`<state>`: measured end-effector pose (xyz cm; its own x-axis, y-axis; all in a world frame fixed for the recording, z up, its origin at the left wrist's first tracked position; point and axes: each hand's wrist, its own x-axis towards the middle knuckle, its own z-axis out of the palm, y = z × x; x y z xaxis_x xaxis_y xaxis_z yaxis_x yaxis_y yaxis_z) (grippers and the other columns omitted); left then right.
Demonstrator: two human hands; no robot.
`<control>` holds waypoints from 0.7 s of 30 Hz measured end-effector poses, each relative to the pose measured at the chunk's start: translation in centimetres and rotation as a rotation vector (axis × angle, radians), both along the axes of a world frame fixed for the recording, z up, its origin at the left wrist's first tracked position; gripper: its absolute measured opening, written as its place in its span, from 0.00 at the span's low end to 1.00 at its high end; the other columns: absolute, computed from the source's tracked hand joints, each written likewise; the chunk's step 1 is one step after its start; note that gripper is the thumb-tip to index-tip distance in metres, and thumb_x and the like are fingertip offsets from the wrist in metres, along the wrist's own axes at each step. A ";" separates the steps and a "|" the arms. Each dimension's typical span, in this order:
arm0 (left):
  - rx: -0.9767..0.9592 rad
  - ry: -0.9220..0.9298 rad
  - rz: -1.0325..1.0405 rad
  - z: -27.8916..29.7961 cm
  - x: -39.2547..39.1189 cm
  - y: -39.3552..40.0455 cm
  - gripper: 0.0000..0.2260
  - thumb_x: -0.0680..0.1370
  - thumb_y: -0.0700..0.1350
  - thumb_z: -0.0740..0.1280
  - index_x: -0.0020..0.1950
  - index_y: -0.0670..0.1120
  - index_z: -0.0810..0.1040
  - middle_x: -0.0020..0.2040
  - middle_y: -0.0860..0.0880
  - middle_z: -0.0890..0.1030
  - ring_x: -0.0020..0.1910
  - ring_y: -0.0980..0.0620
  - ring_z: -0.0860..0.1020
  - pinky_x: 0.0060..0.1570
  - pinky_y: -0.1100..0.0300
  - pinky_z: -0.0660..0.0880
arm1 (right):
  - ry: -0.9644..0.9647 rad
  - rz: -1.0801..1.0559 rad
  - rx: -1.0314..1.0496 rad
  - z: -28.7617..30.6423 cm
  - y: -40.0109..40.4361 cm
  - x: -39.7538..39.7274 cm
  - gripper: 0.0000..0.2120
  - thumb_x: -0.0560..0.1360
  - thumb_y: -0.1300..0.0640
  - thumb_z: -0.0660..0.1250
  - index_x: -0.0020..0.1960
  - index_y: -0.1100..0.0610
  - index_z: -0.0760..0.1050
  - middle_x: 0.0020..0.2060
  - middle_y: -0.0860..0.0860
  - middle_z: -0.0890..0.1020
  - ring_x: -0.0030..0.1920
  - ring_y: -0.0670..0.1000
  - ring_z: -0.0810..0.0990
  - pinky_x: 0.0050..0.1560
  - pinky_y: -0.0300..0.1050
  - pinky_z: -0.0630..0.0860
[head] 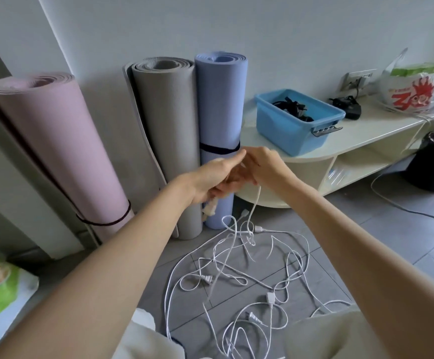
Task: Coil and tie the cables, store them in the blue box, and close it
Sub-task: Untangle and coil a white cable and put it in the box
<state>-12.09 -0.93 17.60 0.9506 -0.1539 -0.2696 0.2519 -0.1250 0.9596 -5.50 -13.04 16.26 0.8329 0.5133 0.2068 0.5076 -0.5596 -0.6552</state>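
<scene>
Here we see a white cable (pixel 256 203) hanging from the two hands down to a loose tangle of white cables (pixel 249 275) with plugs on the tiled floor (pixel 366 221). Left hand (pixel 214 178) has its grip curled around a white bundle at the cable's end, which pokes out below the fist. Right hand (pixel 265 165) meets the left; its grip seems to pinch the same cable, though the fingers are partly hidden. Blue box (pixel 297 123) sits open on the cream counter (pixel 366 133), black cables inside, well apart from the hands. Just left of the counter, three rolled mats lean on the wall: pink (pixel 55 151), grey (pixel 169 136), blue (pixel 221 104). A plastic bag (pixel 415 92) rests at the counter's far end.
</scene>
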 end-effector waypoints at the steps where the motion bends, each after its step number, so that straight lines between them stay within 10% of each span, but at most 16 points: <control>1: -0.051 0.002 -0.036 0.1 0.0 -0.2 0.22 0.82 0.55 0.50 0.37 0.44 0.73 0.20 0.54 0.64 0.18 0.60 0.54 0.21 0.65 0.48 | -0.010 -0.007 -0.048 -0.3 0.0 0.2 0.15 0.78 0.62 0.55 0.34 0.58 0.70 0.17 0.45 0.72 0.23 0.45 0.70 0.31 0.38 0.66; 5: -0.613 -0.125 0.121 2.1 1.1 0.7 0.21 0.83 0.51 0.51 0.38 0.44 0.77 0.23 0.54 0.68 0.18 0.62 0.61 0.18 0.70 0.52 | 0.178 -0.007 -0.140 -2.3 -0.4 0.3 0.20 0.80 0.57 0.55 0.29 0.55 0.66 0.23 0.48 0.72 0.20 0.44 0.70 0.34 0.46 0.71; 8: -0.932 -0.277 0.378 2.5 1.8 2.5 0.19 0.83 0.49 0.50 0.54 0.39 0.77 0.40 0.48 0.81 0.33 0.57 0.79 0.26 0.70 0.73 | 0.221 -0.029 -0.239 -3.7 -0.8 0.3 0.12 0.79 0.57 0.56 0.40 0.60 0.68 0.33 0.53 0.73 0.31 0.53 0.72 0.39 0.51 0.75; 11: -0.892 -0.303 0.635 0.9 2.5 3.5 0.19 0.83 0.48 0.51 0.70 0.42 0.68 0.67 0.45 0.72 0.64 0.45 0.74 0.59 0.57 0.74 | 0.052 -0.012 -0.142 -3.7 -0.6 0.0 0.08 0.79 0.59 0.56 0.44 0.61 0.69 0.34 0.54 0.74 0.33 0.55 0.71 0.34 0.39 0.71; 14: -0.732 -0.232 0.648 0.1 2.7 3.0 0.18 0.83 0.49 0.54 0.74 0.51 0.63 0.75 0.47 0.61 0.73 0.41 0.62 0.68 0.51 0.63 | -0.112 0.087 -0.106 -3.0 0.1 -0.4 0.08 0.78 0.60 0.58 0.44 0.59 0.75 0.36 0.55 0.79 0.37 0.58 0.74 0.39 0.40 0.70; 18: -0.431 -0.056 0.370 -0.4 2.1 1.4 0.21 0.82 0.54 0.54 0.75 0.53 0.59 0.73 0.51 0.62 0.66 0.38 0.70 0.58 0.49 0.71 | -0.197 0.218 -0.350 -2.4 1.0 -1.4 0.09 0.78 0.55 0.59 0.46 0.57 0.76 0.36 0.55 0.74 0.39 0.60 0.71 0.42 0.50 0.73; 21: -0.169 0.111 0.147 -0.9 1.1 0.9 0.09 0.82 0.49 0.57 0.55 0.45 0.73 0.52 0.45 0.77 0.32 0.51 0.78 0.36 0.60 0.71 | -0.218 0.258 -0.419 -1.3 1.0 -2.0 0.11 0.75 0.48 0.65 0.44 0.54 0.80 0.33 0.51 0.72 0.38 0.58 0.70 0.40 0.47 0.70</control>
<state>-10.94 -0.04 16.65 0.9322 -0.0681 -0.3554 0.3601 0.0802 0.9294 -7.45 -12.06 14.91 0.6297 0.7711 0.0941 0.7622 -0.5899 -0.2666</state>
